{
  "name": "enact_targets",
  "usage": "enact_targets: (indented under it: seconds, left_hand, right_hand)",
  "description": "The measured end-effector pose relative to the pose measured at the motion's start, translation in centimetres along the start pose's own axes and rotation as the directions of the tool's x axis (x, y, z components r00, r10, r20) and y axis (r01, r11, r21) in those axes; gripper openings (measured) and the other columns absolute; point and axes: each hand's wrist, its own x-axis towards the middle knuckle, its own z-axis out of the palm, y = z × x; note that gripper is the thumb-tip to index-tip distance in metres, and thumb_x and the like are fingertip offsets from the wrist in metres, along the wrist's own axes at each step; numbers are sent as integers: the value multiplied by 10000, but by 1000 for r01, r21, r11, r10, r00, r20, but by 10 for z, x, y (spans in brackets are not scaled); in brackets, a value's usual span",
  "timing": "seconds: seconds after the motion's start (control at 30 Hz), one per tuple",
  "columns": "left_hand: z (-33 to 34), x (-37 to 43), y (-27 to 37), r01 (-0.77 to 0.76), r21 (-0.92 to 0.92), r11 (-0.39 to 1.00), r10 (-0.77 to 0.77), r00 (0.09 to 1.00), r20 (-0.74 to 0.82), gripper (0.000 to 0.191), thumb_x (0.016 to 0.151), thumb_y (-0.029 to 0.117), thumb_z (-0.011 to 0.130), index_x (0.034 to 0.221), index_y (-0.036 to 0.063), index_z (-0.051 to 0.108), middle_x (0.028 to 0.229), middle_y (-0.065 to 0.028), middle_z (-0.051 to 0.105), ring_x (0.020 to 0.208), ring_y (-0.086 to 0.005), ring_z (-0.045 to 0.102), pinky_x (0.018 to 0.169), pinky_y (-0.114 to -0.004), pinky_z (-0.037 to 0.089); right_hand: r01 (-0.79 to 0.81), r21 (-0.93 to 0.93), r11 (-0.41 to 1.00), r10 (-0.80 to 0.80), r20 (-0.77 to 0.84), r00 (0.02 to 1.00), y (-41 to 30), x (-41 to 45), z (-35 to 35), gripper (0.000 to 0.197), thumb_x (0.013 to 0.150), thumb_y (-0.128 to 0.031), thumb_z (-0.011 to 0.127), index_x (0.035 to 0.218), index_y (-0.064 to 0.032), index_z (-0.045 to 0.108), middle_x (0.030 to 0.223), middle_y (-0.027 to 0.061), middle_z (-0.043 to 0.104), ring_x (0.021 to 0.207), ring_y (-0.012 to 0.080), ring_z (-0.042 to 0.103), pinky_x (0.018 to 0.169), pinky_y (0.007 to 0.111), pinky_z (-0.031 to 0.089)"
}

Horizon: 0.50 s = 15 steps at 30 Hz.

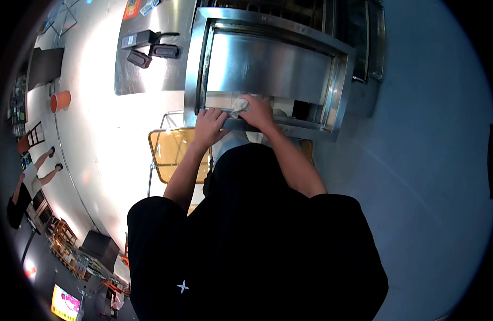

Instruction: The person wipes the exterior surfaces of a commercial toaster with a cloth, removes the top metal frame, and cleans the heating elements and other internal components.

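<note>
A stainless-steel frame (192, 60) with a deep rectangular opening lies before me. A smooth metal panel (270, 64) covers the far part of the opening, and floor and dark parts show through the gap at the near side. My left hand (209, 124) is hooked over the frame's near edge, at its left corner, fingers on top. At the middle of that same edge, my right hand (257, 112) holds a crumpled whitish cloth (240, 106) against the inner side. The palm side of the right hand is hidden.
A steel tabletop (134, 80) at the left bears several dark devices (140, 39). A folding chair with an amber seat (170, 154) stands close by my left arm. Dark racks (361, 40) adjoin the frame's far right. An orange bucket (61, 101) and another person (33, 180) are farther left.
</note>
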Motion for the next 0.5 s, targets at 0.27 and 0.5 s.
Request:
enact_targets:
  seconds: [0.27, 0.5]
  left_hand:
    - [1, -2, -1, 23, -12, 1000, -23, 1000, -3, 472, 657, 322, 892, 1026, 142, 660, 938, -49, 599, 958, -278, 598, 820, -434, 430]
    - [2, 0, 3, 47, -9, 999, -47, 999, 18, 492, 648, 284, 883, 1053, 149, 638, 975, -47, 606, 992, -271, 604, 828, -437, 427]
  right_hand:
    - [-246, -166, 955, 229, -117, 966, 75, -37, -54, 491, 832, -336, 789, 1288, -195, 674, 1248, 100, 727, 1173, 342, 680, 941, 482, 540]
    - [-451, -181, 874, 416, -198, 887, 94, -42, -70, 450, 816, -324, 775, 1230, -167, 694, 1166, 114, 753, 1159, 330, 689, 920, 487, 542]
